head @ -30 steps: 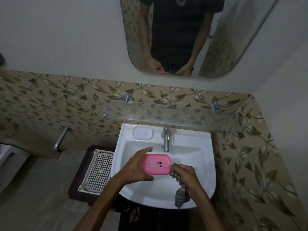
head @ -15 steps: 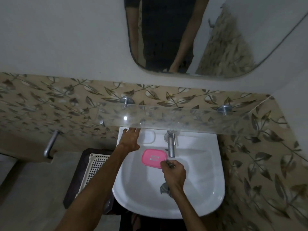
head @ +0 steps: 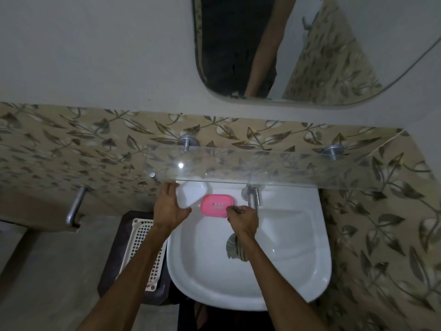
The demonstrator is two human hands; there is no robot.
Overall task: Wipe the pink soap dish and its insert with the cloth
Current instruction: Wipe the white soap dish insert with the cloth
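Note:
The pink soap dish (head: 216, 205) with its slotted insert on top is at the back of the white sink (head: 298, 271), just left of the tap (head: 251, 198). My right hand (head: 244, 222) pinches the dish's right edge and also grips the grey striped cloth (head: 235, 249), which hangs below my wrist over the basin. My left hand (head: 170, 206) rests with relaxed fingers on the sink's back left corner, beside the white moulded soap recess (head: 193, 193), and holds nothing.
A glass shelf (head: 262, 166) on metal pegs juts out just above the sink's back edge. A white perforated basket (head: 143, 249) sits on a dark stand to the left. A metal bar (head: 76, 206) sticks out of the tiled wall. The mirror (head: 286, 44) hangs above.
My left hand let go of the pink dish and moved to the sink's back left corner. My right hand carried the dish and cloth back towards the tap.

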